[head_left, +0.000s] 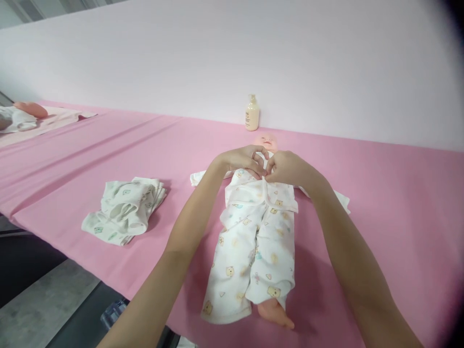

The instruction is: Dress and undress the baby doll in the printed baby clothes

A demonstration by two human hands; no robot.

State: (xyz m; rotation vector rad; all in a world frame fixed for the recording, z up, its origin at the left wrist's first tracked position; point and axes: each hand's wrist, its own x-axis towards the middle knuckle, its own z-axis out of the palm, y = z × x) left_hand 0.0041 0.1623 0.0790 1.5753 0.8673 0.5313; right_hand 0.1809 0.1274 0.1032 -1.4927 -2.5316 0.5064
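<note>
A baby doll lies on its back, its head toward the wall, in a white bear-print baby jacket and matching pants. One bare foot sticks out of a pant leg; the other leg's end covers its foot. At the upper chest, my left hand pinches the jacket's front edge with bent fingers. Right beside it, my right hand is closed on the facing edge of the same jacket. Both sleeves stretch out sideways, partly behind my arms. The fastening between my fingertips is hidden.
Folded white printed baby clothes lie to the left on the pink-covered table. A cream pump bottle stands by the wall behind the doll's head. Far left, another doll rests on a light mat. The table's front edge runs along the lower left.
</note>
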